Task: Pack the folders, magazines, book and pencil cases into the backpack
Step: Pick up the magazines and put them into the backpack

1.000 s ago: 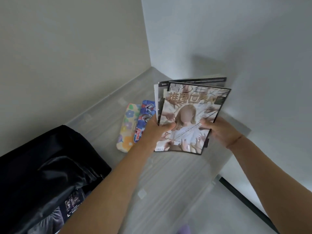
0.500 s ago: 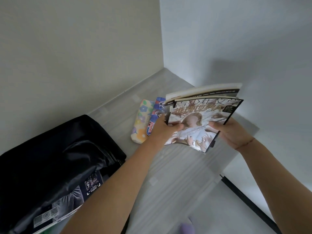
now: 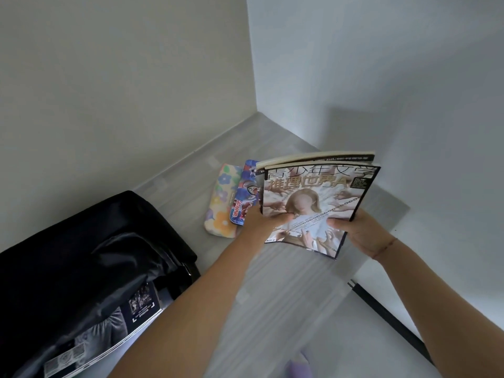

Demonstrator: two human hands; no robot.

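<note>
The magazines are up off the desk in both my hands, a small stack with the illustrated cover facing me and at least one thicker, cream-edged volume behind it; whether that one is the book I cannot tell. My left hand is closed on the near left edge, thumb laid across the cover. My right hand is closed on the near right corner, thumb on top, fingers hidden underneath.

Just beyond my left hand two pencil cases lie side by side on the desk, touching: a floral pencil case and a blue printed pencil case, its far end tucked behind the stack. Well to the left of my left forearm sits the black backpack, its mouth open toward me, with a dark-covered magazine already sticking out of it.

The risk I see is in the carry. The stack is held only along its near edge, so the far end droops free, and the front cover is already curling at its lower corner. If my thumbs loosen, the inner volume could slide out. At the bag, the protruding magazine may block the opening, and pushing past it could crease covers or bend corners. Swinging left, I might also brush the pencil cases.
</note>
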